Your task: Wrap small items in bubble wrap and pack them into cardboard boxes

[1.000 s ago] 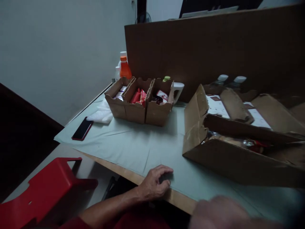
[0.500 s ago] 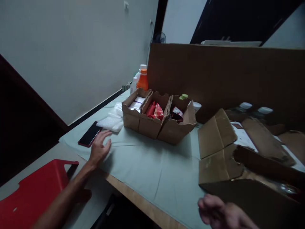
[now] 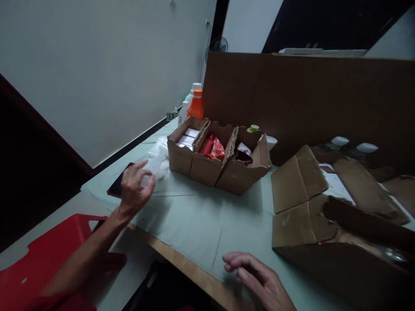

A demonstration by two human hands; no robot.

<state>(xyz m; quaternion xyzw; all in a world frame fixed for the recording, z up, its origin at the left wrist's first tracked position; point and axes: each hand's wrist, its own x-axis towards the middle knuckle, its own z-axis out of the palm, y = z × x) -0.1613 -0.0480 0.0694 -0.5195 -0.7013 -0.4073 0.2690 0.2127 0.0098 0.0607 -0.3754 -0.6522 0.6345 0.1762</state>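
we are reaching the left hand (image 3: 134, 188) over the dark phone (image 3: 117, 185) at the tabletop's (image 3: 194, 220) left edge, fingers curled above it beside the plastic bags (image 3: 158, 162); whether it is gripping, we cannot tell. the right hand (image 3: 259, 280) is hovering released near the large carton (image 3: 324, 242).

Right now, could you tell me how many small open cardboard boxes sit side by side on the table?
3: left box, middle box, right box, touching in one row.
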